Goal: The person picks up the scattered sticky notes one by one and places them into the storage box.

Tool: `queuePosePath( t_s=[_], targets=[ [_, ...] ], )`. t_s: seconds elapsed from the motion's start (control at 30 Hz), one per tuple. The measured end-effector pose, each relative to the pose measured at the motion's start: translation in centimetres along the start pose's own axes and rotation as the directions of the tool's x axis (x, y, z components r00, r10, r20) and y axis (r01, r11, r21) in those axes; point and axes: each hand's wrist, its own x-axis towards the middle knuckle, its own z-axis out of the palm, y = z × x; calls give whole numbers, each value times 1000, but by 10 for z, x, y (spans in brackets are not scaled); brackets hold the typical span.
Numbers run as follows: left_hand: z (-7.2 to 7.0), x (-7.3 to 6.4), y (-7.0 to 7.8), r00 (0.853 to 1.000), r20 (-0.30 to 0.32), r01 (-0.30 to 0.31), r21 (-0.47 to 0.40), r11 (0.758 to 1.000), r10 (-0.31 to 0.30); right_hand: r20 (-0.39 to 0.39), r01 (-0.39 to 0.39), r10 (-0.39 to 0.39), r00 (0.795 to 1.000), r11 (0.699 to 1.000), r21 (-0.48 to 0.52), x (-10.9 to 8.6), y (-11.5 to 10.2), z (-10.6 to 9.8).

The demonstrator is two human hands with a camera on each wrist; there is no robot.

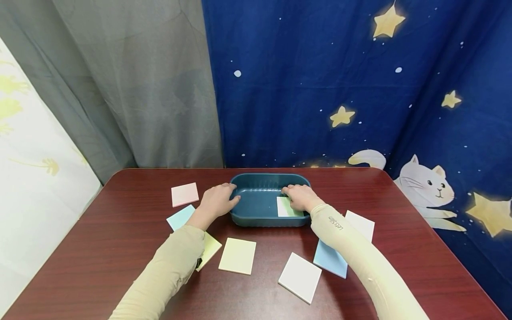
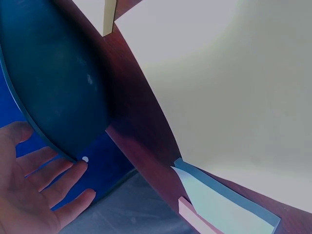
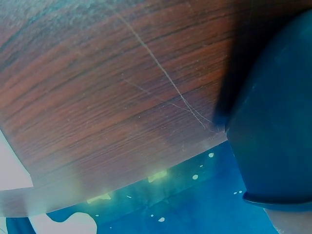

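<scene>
A dark blue oval-cornered basin stands near the table's far edge. My left hand is at its left end, thumb toward the inside; in the left wrist view the left hand has loosely spread fingers beside the rim. Over the right end reaches my right hand, with its fingers inside the basin. Below that hand, a white and light green sticky note pad lies on the basin floor, partly covered. Whether the fingers hold it is hidden; in the right wrist view the basin blocks nearly all of the hand.
Sticky note pads lie around the basin: pink, light blue and yellow-green to the left, pale yellow and white in front, blue and another white pad to the right, some partly under the sleeves.
</scene>
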Motion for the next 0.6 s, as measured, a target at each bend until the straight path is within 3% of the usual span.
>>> queuePosePath(
  t_s=[0.6],
  targets=[
    [-1,-1,0,1000,4,7,-12,1000,-7,-60,48,-45,997,997,58,-8,2,-13]
  ],
)
